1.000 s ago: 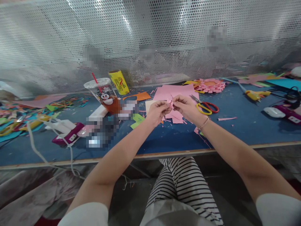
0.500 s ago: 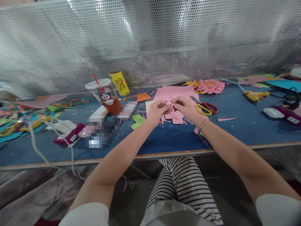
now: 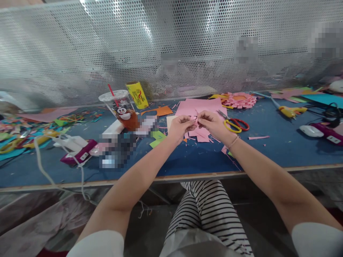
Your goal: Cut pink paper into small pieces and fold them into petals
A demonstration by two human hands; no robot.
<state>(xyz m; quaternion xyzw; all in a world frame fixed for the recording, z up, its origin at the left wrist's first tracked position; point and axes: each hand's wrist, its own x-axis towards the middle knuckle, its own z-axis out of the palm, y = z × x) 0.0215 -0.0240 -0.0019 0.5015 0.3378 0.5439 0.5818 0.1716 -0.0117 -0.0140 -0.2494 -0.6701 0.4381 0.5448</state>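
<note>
Both my hands meet over a pile of pink paper, fingertips nearly touching. My left hand (image 3: 183, 125) is closed in a pinch on a small piece of pink paper (image 3: 195, 121). From the other side my right hand (image 3: 210, 122) pinches the same piece; its exact shape is mostly hidden by my fingers. Beneath and behind them lie pink paper sheets (image 3: 209, 104) and cut pink pieces (image 3: 202, 135). Just right of my right hand rest scissors (image 3: 235, 125) with red and yellow handles. A fringed pink paper ring (image 3: 242, 100) lies farther back.
A plastic cup (image 3: 123, 110) with a red straw stands at left, beside a yellow box (image 3: 137, 94). Nearer are a purple power strip (image 3: 79, 152) and white cables. A yellow glue gun (image 3: 291, 111) lies at right. A perforated metal screen (image 3: 187, 46) rises behind the blue table (image 3: 193, 160).
My hands stay almost in place, pinching the pink paper with only slight finger movement. The camera view has shifted slightly.
</note>
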